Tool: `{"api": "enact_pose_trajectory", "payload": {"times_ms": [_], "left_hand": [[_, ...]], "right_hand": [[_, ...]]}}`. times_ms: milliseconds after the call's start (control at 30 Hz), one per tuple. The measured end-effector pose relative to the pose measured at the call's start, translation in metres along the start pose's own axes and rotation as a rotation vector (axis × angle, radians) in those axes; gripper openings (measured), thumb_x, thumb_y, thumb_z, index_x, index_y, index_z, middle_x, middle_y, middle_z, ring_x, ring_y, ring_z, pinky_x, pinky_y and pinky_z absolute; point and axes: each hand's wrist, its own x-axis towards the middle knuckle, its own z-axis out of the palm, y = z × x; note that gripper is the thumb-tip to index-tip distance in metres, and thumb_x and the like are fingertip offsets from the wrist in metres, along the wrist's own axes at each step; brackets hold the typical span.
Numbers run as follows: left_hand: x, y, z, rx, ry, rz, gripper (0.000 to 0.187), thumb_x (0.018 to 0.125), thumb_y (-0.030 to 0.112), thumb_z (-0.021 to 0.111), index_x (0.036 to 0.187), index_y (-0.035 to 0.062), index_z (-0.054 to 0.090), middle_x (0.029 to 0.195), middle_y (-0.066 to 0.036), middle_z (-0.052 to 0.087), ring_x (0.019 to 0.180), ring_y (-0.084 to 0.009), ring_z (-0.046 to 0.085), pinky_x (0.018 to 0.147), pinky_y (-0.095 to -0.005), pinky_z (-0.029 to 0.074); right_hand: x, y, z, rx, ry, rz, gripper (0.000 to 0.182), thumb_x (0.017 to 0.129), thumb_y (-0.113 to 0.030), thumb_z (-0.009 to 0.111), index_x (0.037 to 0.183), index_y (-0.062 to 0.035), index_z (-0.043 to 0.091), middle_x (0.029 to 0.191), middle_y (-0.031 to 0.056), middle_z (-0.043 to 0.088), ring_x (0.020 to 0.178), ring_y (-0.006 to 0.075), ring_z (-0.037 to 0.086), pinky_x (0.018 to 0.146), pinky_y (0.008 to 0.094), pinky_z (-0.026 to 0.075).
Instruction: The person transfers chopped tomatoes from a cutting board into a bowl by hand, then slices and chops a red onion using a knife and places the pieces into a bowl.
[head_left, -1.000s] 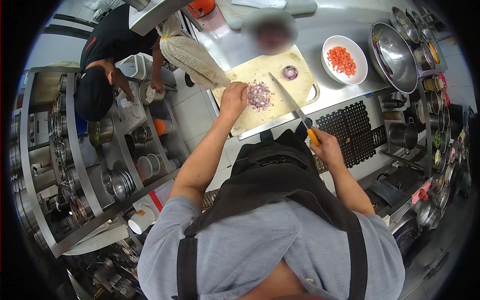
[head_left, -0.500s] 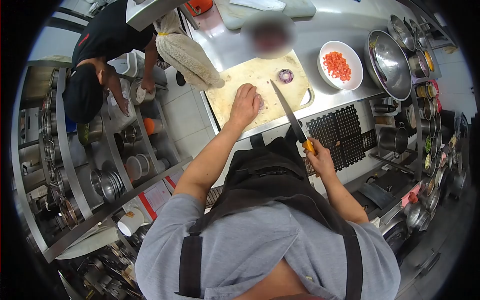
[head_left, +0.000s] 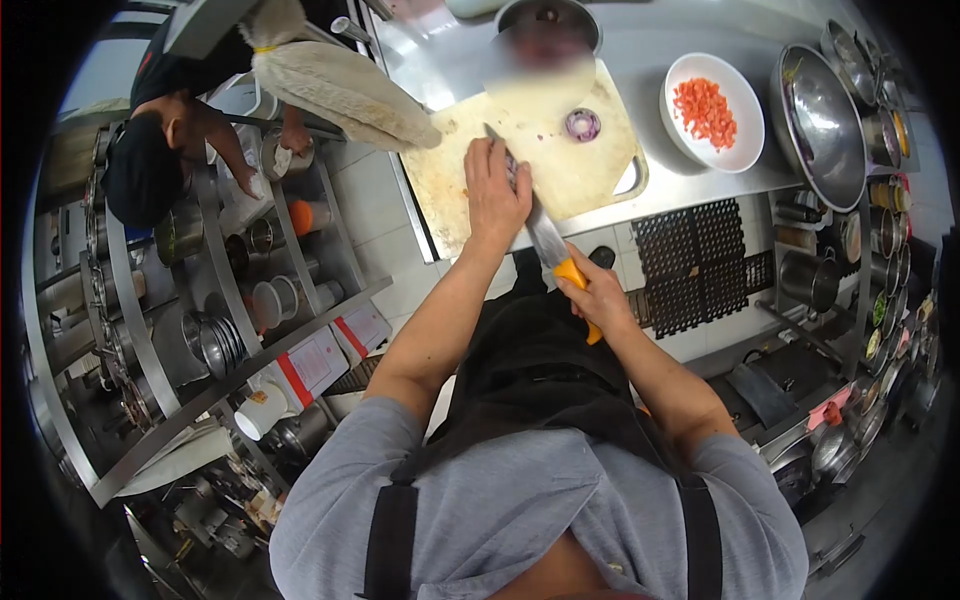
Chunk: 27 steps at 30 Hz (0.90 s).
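Observation:
On the left part of the cutting board (head_left: 580, 190), my left hand (head_left: 495, 198) is closed over a piece of purple onion (head_left: 513, 172), mostly hidden by the fingers. My right hand (head_left: 597, 291) is wrapped round the yellow handle of a knife (head_left: 546, 238). The blade runs up beside my left fingers, close against the onion, its tip showing past them. A cut onion half (head_left: 582, 125) lies apart on the board, to the right. A white bowl (head_left: 747, 142) of diced red pieces (head_left: 706, 114) stands right of the board.
Right of the white bowl stands a large metal bowl (head_left: 830, 125). Beyond the board is a partly blurred metal bowl (head_left: 592, 22). A beige cloth (head_left: 335, 88) hangs at the board's left corner. Another person (head_left: 150, 165) works at the left, near shelves (head_left: 225, 265) with containers.
My right hand has brought the knife left, from the board's open middle to beside my left hand and the onion. The view has shifted a little. The other person's hand has moved slightly.

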Motion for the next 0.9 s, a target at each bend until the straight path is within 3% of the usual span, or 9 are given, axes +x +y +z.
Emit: {"api": "enact_pose_trajectory", "payload": {"times_ms": [233,300,433,567,667,700,733,800,900], "left_hand": [[-0.005,-0.01,0.008,-0.05,0.244,-0.23,0.021,0.086,-0.001,0.058,0.106,-0.004,0.063,0.123,-0.021,0.057,0.111,-0.0377,0.057,0.094,-0.0415,0.049],[-0.004,-0.008,0.008,-0.118,0.364,-0.3,0.017,0.085,-0.002,0.06,0.102,-0.0027,0.065,0.12,-0.017,0.06,0.107,-0.0312,0.061,0.091,-0.0363,0.051],[0.017,0.026,0.008,-0.173,0.48,-0.303,0.015,0.086,-0.002,0.061,0.1,-0.0025,0.066,0.119,-0.017,0.061,0.106,-0.0306,0.062,0.092,-0.0364,0.051],[0.066,0.086,0.021,-0.2,0.524,-0.129,0.018,0.084,-0.002,0.06,0.101,-0.0031,0.066,0.117,-0.018,0.063,0.106,-0.0351,0.062,0.091,-0.0405,0.051],[0.105,0.151,0.044,-0.305,0.473,-0.038,0.019,0.081,-0.002,0.06,0.099,-0.0019,0.067,0.116,-0.017,0.063,0.107,-0.0364,0.061,0.095,-0.0409,0.049],[0.116,0.171,0.057,-0.341,0.466,0.005,0.019,0.081,-0.001,0.06,0.099,-0.0013,0.067,0.116,-0.017,0.063,0.107,-0.0366,0.061,0.095,-0.0409,0.049],[0.124,0.189,0.072,-0.371,0.444,0.015,0.016,0.082,0.001,0.062,0.097,0.0,0.067,0.111,-0.016,0.066,0.104,-0.0338,0.063,0.093,-0.0395,0.05],[0.131,0.223,0.104,-0.433,0.334,-0.009,0.019,0.083,0.003,0.06,0.1,-0.0015,0.067,0.116,-0.019,0.063,0.109,-0.0374,0.061,0.096,-0.0435,0.049],[0.138,0.23,0.172,-0.405,0.174,0.013,0.018,0.083,0.005,0.062,0.099,-0.0012,0.067,0.111,-0.019,0.065,0.103,-0.0376,0.061,0.091,-0.0451,0.05]], "right_hand": [[0.012,-0.006,0.018,-0.009,-0.101,-0.108,0.064,0.089,-0.017,0.069,0.149,-0.0166,0.048,0.074,0.016,0.067,0.054,0.0226,0.063,0.061,0.0358,0.053],[0.01,-0.015,0.008,-0.065,-0.146,-0.12,0.064,0.087,-0.015,0.068,0.148,-0.0162,0.048,0.085,0.0219,0.068,0.07,0.0339,0.065,0.072,0.0401,0.053],[-0.008,-0.042,-0.025,-0.132,-0.135,-0.204,0.065,0.086,-0.015,0.068,0.147,-0.0158,0.048,0.096,0.0265,0.068,0.088,0.0436,0.065,0.082,0.0444,0.052],[-0.032,-0.06,-0.069,-0.144,0.028,-0.361,0.063,0.086,-0.014,0.068,0.146,-0.0127,0.049,0.093,0.0266,0.068,0.089,0.0456,0.065,0.08,0.0445,0.052],[-0.049,-0.061,-0.104,-0.111,0.203,-0.357,0.062,0.086,-0.013,0.068,0.146,-0.0111,0.05,0.087,0.026,0.068,0.076,0.0388,0.068,0.073,0.041,0.053],[-0.061,-0.074,-0.119,-0.061,0.215,-0.274,0.062,0.086,-0.011,0.068,0.146,-0.0104,0.05,0.079,0.0201,0.068,0.06,0.0254,0.066,0.062,0.0365,0.053],[-0.068,-0.073,-0.131,-0.068,0.24,-0.281,0.062,0.086,-0.011,0.068,0.146,-0.0104,0.05,0.079,0.0201,0.068,0.06,0.0254,0.066,0.062,0.0365,0.053],[-0.083,-0.065,-0.157,0.089,0.333,-0.26,0.062,0.087,-0.009,0.067,0.147,-0.0114,0.05,0.077,0.012,0.067,0.052,0.0145,0.06,0.055,0.0321,0.052],[-0.109,-0.033,-0.194,0.332,0.301,-0.138,0.066,0.085,-0.002,0.066,0.149,-0.0064,0.046,0.081,0.0067,0.066,0.051,0.0122,0.058,0.05,0.0269,0.05]]}}
